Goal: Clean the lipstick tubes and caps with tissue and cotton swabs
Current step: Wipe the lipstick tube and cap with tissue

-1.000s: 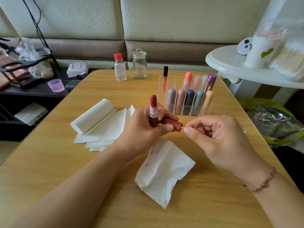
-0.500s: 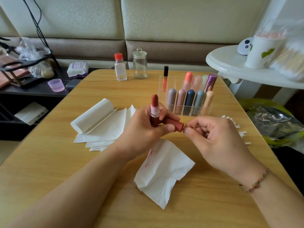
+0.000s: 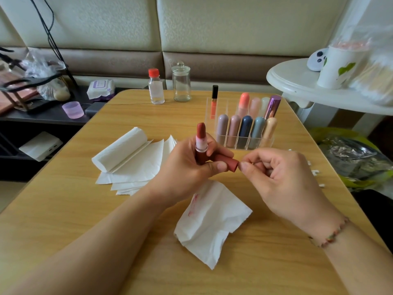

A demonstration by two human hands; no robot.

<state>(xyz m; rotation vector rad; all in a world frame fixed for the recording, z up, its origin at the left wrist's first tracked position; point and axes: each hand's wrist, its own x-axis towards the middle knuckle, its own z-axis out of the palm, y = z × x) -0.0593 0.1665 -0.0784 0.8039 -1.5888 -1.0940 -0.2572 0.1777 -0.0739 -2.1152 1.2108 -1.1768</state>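
Left hand (image 3: 187,167) grips tube (image 3: 201,143) and cap (image 3: 226,163); right hand (image 3: 282,177) pinches a hidden swab at cap mouth. Risks: smearing exposed lipstick, dropping cap.

Wooden table (image 3: 63,209) in the middle, lit by soft daylight. Cream padded bench back (image 3: 234,24) with a brown band along the far side. Low dark shelf (image 3: 42,116) at far left; white round side table (image 3: 297,81) at far right.
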